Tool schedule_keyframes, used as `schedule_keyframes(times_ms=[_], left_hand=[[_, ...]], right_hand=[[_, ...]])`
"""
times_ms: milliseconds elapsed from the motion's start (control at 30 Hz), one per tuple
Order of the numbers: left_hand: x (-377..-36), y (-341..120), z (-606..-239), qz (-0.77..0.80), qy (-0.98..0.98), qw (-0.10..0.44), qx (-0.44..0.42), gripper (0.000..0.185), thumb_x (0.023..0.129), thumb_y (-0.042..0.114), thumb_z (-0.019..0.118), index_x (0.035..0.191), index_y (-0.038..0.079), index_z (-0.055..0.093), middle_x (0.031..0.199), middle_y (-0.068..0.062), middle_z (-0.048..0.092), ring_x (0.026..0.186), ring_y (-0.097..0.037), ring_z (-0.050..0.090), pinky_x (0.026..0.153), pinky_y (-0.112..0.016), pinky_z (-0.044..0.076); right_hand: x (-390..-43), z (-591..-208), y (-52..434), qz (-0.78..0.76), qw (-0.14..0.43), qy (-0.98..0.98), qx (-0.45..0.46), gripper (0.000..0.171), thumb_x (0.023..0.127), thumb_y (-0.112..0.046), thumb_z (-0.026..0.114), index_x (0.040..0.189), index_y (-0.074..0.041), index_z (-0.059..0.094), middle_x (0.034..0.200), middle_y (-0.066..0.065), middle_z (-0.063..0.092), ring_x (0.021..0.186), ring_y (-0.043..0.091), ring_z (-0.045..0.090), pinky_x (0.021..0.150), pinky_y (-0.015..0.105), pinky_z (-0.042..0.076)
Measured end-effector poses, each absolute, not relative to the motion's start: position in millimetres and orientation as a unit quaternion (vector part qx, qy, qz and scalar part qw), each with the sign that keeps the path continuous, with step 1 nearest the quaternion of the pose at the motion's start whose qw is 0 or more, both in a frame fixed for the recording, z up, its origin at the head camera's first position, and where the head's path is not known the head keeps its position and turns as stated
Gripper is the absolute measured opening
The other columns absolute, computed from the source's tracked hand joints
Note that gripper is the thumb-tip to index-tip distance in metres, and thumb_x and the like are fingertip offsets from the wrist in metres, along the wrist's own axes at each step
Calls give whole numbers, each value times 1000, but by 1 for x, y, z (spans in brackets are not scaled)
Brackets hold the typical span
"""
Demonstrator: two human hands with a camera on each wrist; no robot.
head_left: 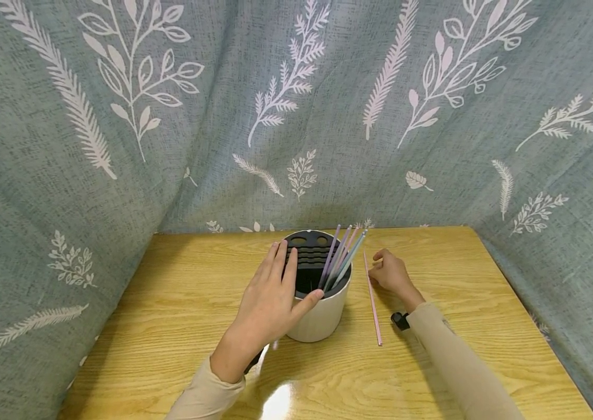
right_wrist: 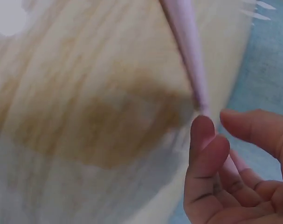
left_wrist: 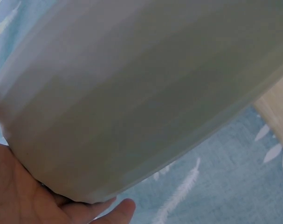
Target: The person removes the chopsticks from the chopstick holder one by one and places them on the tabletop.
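Observation:
A white round utensil holder with a slotted black top insert stands on the table. Several purple, pink and blue straws lean to the right inside it. My left hand rests on its left side, fingers extended along the top and thumb over the near rim; the holder's pale wall fills the left wrist view. Right of the holder, a pink straw lies on the table. Beside its far part is my right hand. In the right wrist view, bent fingers touch the straw, with the thumb apart from them.
The wooden table has its back edge close to a blue-grey leaf-patterned curtain, which also hangs along both sides. A black wrist camera sits below the right wrist. Light glares off the table near the front.

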State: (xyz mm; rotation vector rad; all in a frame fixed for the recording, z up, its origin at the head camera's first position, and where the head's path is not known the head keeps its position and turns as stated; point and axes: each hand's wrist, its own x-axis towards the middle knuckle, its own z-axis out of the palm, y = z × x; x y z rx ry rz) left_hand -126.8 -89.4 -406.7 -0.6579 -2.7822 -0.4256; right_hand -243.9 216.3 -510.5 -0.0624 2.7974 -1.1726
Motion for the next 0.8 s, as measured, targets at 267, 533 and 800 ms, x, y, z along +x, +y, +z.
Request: schedule_keyframes(times_ms=[267,533,800], left_hand=[[-126,-88,-409,-145,-955,123,-227,92,100,69,32,155,-4,30,161,-25,18,151,-34,10,118,-46,20],[-127,-88,-408,-145,-955,128,-224,92,100,69,32,155,-4,30,161,-25,18,150,-35,14,118,-46,23],[-127,-89,-408,-149,-955,122,-224,92,100,69,31,155,-3,29,162,-24,17,151,-34,11,117,-47,25]], right_hand=[[-207,-462,203,-509,-64,855,-79,33,96,-7,68,126,2,58,103,19,70,85,29,68,66,32,56],[-161,-417,175,-673,-124,680,-263,37,91,16,63,126,14,53,108,24,67,98,20,70,84,30,56],[-152,-410,160,-683,-115,665,-278,38,91,18,61,128,12,52,114,17,66,106,20,66,89,30,55]])
